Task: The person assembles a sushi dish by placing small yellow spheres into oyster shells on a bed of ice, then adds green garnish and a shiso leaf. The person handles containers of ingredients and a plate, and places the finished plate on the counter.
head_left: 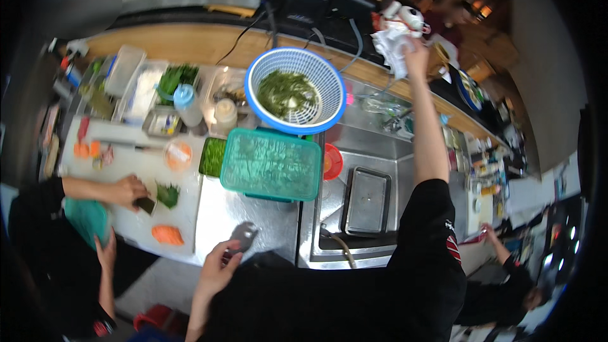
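Observation:
Low at the middle, my left hand (218,271) is closed round a flat grey piece with a small round hole (244,235), whose kind I cannot make out. It is over the steel counter. My right arm stretches far up to the back ledge, where my right hand (415,58) grips crumpled white paper or cloth (391,47); its fingers are slightly blurred. Beside that lies a small white and black object (411,19). Between my hands stand a green lidded container (272,168) and a blue-rimmed colander (252,82) with green strands inside.
At left a co-worker's hand (130,191) works over a white cutting board (130,168) with a knife, a green leaf (168,194) and orange fish (167,235). A steel sink (405,183) holds a metal tray (368,201) and red bowl (332,161). Squeeze bottles (188,106) stand behind.

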`<move>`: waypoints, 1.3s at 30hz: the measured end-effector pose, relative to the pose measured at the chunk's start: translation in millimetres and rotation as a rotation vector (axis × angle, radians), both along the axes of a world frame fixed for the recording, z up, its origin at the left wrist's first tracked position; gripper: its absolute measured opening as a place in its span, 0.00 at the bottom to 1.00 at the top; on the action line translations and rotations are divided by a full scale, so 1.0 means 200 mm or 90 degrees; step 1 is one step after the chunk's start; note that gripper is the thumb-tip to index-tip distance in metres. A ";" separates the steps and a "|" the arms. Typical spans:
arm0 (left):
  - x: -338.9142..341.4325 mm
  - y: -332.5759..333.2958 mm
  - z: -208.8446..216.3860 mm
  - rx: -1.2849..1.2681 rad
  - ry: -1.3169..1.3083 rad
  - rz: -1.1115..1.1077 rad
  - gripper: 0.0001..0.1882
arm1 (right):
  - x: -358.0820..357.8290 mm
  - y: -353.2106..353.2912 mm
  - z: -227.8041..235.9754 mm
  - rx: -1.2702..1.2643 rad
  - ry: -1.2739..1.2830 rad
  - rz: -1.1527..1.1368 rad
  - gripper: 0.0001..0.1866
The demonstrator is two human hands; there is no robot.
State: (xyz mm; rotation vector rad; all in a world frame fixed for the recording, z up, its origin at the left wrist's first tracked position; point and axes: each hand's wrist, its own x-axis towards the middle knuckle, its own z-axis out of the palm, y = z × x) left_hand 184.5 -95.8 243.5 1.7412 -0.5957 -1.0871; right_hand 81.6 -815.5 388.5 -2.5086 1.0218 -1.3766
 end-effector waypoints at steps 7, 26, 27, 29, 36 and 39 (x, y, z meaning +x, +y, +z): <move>-0.23 0.29 -0.14 0.256 -0.071 -0.046 0.26 | -0.62 -1.39 0.32 0.234 0.006 -0.103 0.20; -0.74 0.99 -0.97 0.224 0.448 0.552 0.27 | -0.21 -0.14 -0.26 -0.048 -0.034 -0.098 0.28; -0.76 1.02 -1.02 0.206 0.495 0.568 0.27 | -0.21 0.21 -0.27 -0.014 -0.143 0.023 0.21; -0.77 1.11 -1.18 0.164 0.507 0.552 0.28 | -0.18 1.08 -0.25 0.075 -0.270 0.144 0.09; -0.63 1.42 -1.63 0.314 0.141 0.260 0.32 | 0.24 2.82 -1.11 0.594 0.242 0.424 0.34; -0.61 1.66 -1.75 0.315 0.033 0.130 0.33 | 0.36 3.12 -1.42 0.395 0.426 0.381 0.44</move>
